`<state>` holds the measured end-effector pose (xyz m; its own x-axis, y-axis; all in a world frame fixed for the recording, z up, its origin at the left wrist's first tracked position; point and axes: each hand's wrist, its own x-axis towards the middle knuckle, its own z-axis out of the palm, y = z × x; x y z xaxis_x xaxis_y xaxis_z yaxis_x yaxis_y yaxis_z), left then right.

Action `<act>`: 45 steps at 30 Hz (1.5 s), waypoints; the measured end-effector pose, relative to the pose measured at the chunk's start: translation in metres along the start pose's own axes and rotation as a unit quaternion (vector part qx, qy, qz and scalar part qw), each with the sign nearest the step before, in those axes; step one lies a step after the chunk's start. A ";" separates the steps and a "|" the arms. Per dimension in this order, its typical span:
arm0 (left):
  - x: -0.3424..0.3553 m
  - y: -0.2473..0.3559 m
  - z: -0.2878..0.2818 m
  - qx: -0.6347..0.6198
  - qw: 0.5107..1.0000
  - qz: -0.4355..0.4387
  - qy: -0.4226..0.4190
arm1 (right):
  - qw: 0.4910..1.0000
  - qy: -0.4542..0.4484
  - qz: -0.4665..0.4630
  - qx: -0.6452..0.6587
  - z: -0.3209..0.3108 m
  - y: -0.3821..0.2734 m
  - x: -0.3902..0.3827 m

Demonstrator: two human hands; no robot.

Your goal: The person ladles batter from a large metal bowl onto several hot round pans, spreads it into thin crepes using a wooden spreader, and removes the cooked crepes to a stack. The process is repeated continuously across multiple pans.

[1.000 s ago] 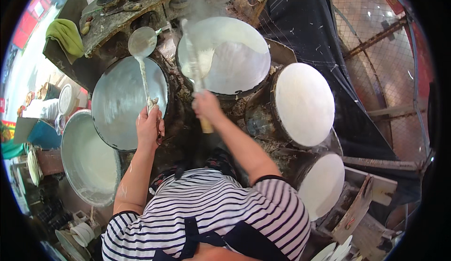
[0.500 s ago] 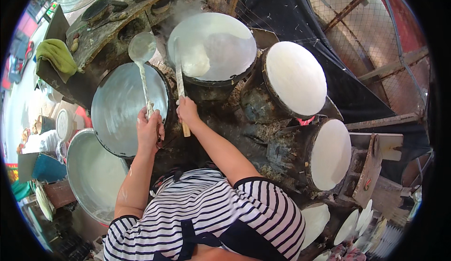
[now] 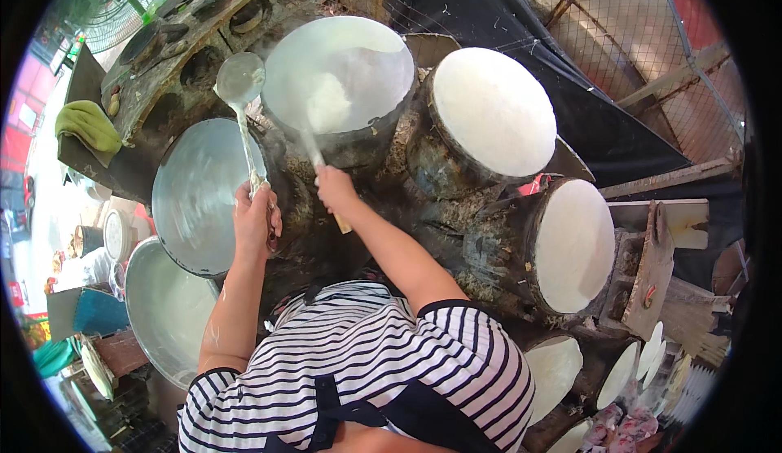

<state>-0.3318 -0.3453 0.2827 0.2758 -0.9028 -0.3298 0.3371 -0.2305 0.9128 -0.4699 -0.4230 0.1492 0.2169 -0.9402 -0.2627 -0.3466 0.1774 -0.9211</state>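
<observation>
My left hand (image 3: 256,218) is closed round the handle of a batter-smeared ladle (image 3: 240,80), whose bowl hangs between two round pans. In my right hand (image 3: 335,190) is a long flat spatula (image 3: 313,147) with a wooden grip, its blade blurred by motion. The blade reaches over the near rim of a steaming pan (image 3: 383,94), where a pale mound of batter (image 3: 327,104) lies on the surface. To the left, beneath the ladle's handle, sits a bare grey pan (image 3: 204,192) with wet smears.
A wide basin of pale batter (image 3: 167,310) stands at the lower left. Two round tops coated white (image 3: 494,111) sit on sooty drums to the right. A green cloth (image 3: 88,127) drapes over a board at the far left. Black sheeting (image 3: 481,29) hangs behind.
The spatula has swung, its blade tip now lower and blurred, and my right hand has shifted slightly right. My left hand still holds the ladle. The whole view has shifted a little.
</observation>
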 end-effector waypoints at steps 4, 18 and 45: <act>-0.001 0.000 0.016 -0.006 1.000 0.010 -0.005 | 0.987 0.013 0.135 0.089 -0.079 0.002 -0.010; -0.001 -0.013 0.064 -0.001 1.000 0.013 -0.002 | 0.987 0.030 0.004 -0.156 -0.133 0.036 0.006; 0.027 -0.013 0.082 0.001 1.000 0.006 0.013 | 0.930 0.134 -0.031 -0.341 -0.208 0.018 0.032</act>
<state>-0.4025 -0.3962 0.2816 0.3035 -0.8956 -0.3254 0.3327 -0.2204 0.9169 -0.6588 -0.5102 0.1842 0.0529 -0.9974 -0.0498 -0.8589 -0.0200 -0.5117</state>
